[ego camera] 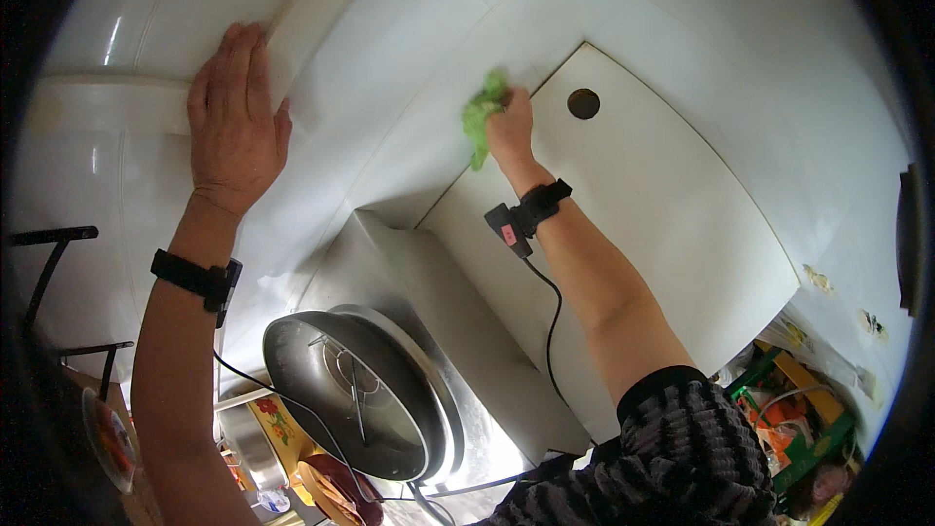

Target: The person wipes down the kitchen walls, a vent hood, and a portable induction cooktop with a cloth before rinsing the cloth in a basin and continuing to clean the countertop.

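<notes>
My right hand (pixel 513 124) is closed around a crumpled green cloth (pixel 482 117), slightly blurred, against the white tiled wall (pixel 409 66) just beside the edge of a flat white panel (pixel 643 219). A round dark hole shows in the panel to the right of this hand. My left hand (pixel 237 113) lies flat on a raised white ledge (pixel 307 7) of the wall, with its fingers extended and nothing seen in it. Both wrists wear black straps with small devices and cables.
Below, a large metal pan (pixel 350 394) with a wire rack stands by a stainless steel surface (pixel 438 292). Metal brackets (pixel 55 236) stick out at the left, above a lidded container (pixel 109 438). A green crate (pixel 814 453) of packaged items sits at lower right.
</notes>
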The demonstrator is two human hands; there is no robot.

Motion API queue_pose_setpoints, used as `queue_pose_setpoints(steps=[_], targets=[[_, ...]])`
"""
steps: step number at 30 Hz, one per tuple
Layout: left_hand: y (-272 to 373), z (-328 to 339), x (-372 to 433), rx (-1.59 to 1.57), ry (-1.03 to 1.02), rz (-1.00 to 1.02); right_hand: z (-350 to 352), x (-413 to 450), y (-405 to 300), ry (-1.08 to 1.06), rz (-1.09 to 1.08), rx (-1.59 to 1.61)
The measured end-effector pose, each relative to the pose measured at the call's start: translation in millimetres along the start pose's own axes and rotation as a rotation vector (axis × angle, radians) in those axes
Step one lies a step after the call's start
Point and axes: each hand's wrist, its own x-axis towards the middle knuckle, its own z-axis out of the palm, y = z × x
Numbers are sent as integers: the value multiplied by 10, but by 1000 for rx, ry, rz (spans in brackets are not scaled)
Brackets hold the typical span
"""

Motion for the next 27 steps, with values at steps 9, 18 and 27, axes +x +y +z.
queue_pose_setpoints(steps=[9, 18, 27], targets=[[33, 42, -5, -16, -12, 6, 266, -582, -59, -189, -375, -247], [3, -10, -42, 18, -1, 16, -442, 586, -671, 130, -244, 69], [34, 7, 2, 35, 42, 5, 201, -11, -615, 211, -704, -219]])
